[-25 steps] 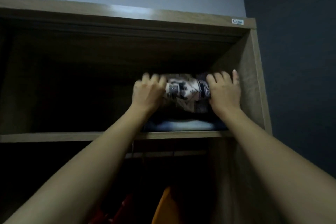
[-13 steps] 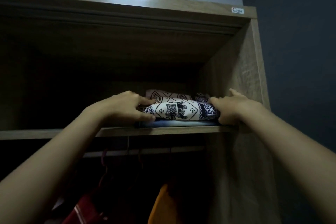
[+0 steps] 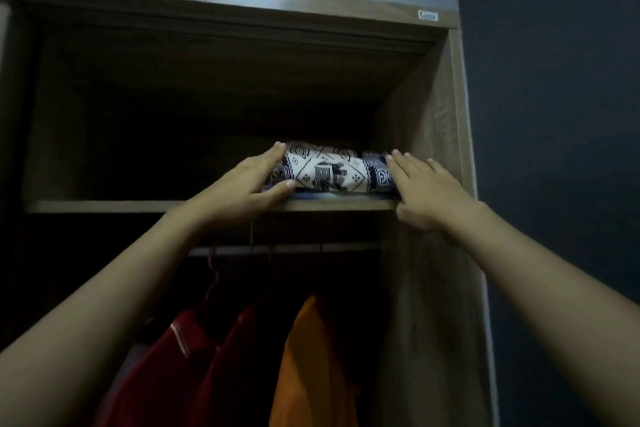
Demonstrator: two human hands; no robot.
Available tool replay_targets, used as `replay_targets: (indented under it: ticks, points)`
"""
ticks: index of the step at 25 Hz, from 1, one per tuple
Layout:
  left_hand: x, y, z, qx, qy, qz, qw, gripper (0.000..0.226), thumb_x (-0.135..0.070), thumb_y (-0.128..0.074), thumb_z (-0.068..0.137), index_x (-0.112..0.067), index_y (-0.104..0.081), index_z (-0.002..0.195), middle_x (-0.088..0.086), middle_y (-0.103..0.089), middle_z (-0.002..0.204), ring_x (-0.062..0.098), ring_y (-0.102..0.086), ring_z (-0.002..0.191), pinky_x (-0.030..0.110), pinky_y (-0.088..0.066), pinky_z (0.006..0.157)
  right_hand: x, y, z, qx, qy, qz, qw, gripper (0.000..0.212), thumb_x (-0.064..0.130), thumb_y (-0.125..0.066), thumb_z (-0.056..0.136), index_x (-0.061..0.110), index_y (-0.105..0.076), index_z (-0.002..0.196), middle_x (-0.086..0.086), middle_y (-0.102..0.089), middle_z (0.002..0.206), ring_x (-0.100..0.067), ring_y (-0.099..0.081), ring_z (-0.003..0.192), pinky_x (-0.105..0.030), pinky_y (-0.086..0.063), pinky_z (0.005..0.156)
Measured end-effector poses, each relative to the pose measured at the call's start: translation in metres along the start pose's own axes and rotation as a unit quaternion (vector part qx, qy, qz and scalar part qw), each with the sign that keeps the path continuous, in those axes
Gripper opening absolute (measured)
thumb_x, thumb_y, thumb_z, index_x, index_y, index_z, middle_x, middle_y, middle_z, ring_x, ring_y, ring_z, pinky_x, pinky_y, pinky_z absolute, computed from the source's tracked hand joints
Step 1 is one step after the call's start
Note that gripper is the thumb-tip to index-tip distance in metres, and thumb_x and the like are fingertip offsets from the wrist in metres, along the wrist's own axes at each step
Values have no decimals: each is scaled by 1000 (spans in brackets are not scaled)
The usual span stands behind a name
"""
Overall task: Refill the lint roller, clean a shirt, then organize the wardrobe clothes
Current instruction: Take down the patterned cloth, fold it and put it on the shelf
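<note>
— Wardrobe [image 3: 429, 156] count first: how many folded pieces are on the upper shelf [image 3: 104, 206]?

— One patterned bundle [image 3: 332, 172], white with dark elephant and diamond motifs, at the right end of the shelf, close to the right side panel. It lies on something blue [image 3: 322, 197], of which only a thin front edge shows, so I cannot tell whether that is one garment or more.

— And the hands?

— Two, both bare. The left hand [image 3: 249, 189] is at the bundle's left end, fingers along the side and the thumb pressed against the lower front edge. It cups the bundle, not closed tight around it. The right hand [image 3: 424, 191] lies flat against the bundle's right end, fingers straight and together, gripping nothing.

— What is left of the bundle on that shelf?

— Only dark space; too dim to make anything out there.

— Below the shelf?

— One hanging rail [image 3: 284, 248]. Going left to right under it: two red garments [image 3: 194, 350], the first with a pale stripe, then one orange garment [image 3: 311, 357]. A reddish hanger hook [image 3: 213, 262] loops over the rail at the left.

— Anything in the way?

— Both forearms cross in front of the lower compartment and hide part of the red clothes. At the far right stands a dark blue wall [image 3: 554, 149], and a small label [image 3: 428, 15] sits on the wardrobe's top board.
</note>
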State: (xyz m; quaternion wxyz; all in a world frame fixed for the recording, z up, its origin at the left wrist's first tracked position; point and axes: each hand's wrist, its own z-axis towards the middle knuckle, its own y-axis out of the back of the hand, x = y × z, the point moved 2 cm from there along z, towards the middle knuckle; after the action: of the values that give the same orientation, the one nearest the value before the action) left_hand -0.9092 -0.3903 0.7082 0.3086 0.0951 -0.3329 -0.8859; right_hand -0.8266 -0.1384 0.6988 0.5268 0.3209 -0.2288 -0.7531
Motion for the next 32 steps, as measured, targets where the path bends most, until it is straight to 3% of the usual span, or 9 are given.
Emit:
replay_targets:
  ticks: [3,9,16,18,21,24,28,30,32]
  points:
    - [-18,-29,-50,25,-1,5,1000,72,-45,-42,96,-13,-10,152,4,-13,159,15,-14,146,29,-12,118,28,-9,-49,-16,48,44,998,79,26,-43,85,9,1,148,-8,4,158,-18,1,146,-37,-2,117]
    - [-41,-69,-165,110,46,23,993,69,-38,-42,98,-12,-8,152,4,-5,160,15,-6,147,22,-4,115,89,-45,-168,48,109,161,980,74,43,-37,94,10,1,148,-8,3,158,-18,1,146,-35,-2,117]
    - [-24,-77,-316,221,122,105,962,81,-56,-21,86,-7,-16,150,13,-15,158,27,-19,146,48,-25,116,209,-104,-296,143,194,214,947,78,52,-35,91,7,-8,148,-10,-9,157,-21,-9,145,-37,-7,117]
    - [-7,-72,-365,249,102,130,954,83,-58,-16,84,-7,-21,149,12,-21,157,28,-25,144,47,-29,114,257,-115,-325,171,226,219,934,76,52,-31,87,5,-18,146,-12,-21,154,-24,-20,143,-38,-14,116]
    - [33,-55,-423,260,44,205,943,71,-47,-28,88,-4,-38,142,15,-40,148,31,-46,132,48,-41,102,335,-138,-360,218,258,241,910,72,53,-32,79,5,-52,129,-11,-57,132,-24,-54,123,-40,-41,102]
    - [86,-31,-448,226,-32,285,931,58,-37,-34,90,-4,-47,137,14,-47,143,29,-52,126,44,-44,99,417,-161,-377,218,297,252,895,67,56,-37,73,12,-66,113,-3,-69,114,-16,-64,107,-33,-50,90]
    - [159,-19,-469,183,-122,343,913,55,-33,-37,92,-8,-41,141,11,-41,148,26,-44,134,42,-29,106,527,-185,-375,228,389,188,872,63,61,-68,58,16,-70,103,2,-71,101,-13,-66,97,-28,-51,89]
    - [184,-20,-470,175,-144,361,904,56,-31,-38,91,-9,-38,143,9,-39,150,26,-42,135,43,-26,107,560,-192,-367,249,401,146,869,64,64,-65,60,18,-70,104,2,-70,105,-13,-63,103,-28,-45,97]
    - [200,-21,-468,162,-166,364,902,56,-28,-43,91,-10,-37,143,8,-38,151,25,-40,136,46,-23,108,577,-201,-360,262,421,48,867,69,60,-49,81,8,-55,126,-9,-56,131,-23,-45,128,-35,-25,113]
